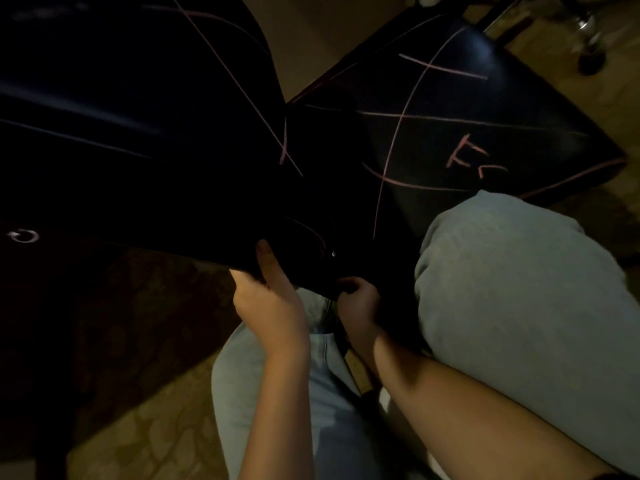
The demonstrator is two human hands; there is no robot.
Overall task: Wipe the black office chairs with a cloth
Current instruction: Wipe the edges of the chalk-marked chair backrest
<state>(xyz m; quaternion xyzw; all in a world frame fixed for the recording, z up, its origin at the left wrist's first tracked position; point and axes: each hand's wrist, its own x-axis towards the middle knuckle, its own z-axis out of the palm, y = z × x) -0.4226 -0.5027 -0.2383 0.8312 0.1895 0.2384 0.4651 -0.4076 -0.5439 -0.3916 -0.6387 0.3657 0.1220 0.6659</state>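
Gripping the near edge of the left chair (138, 133) with the left hand (268, 296), thumb laid over the top, fingers tucked beneath. Curled with the right hand (356, 301) round a dark edge (325, 282) just beside the left hand; chair rim or cloth, impossible to tell in this light. Straight ahead of the left hand and up and away from it: the broad black face of that chair, long axis running forward and to the left, crossed by pink chalk lines (239, 81). Forward and to the right of the right hand: the right chair (467, 109), equally marked, nearer to that hand than to the other. Likely next: freeing one hand to sweep forward across a seat, the left better placed for the left chair. No cloth plainly seen anywhere. Lost in shadow: the left chair's lower left part and what sits under both hands. Cut off by the frame: the tops of both chairs. Partly covering the right chair's near corner: a grey trouser knee (519, 289). Below the hands, patterned carpet (156, 427).
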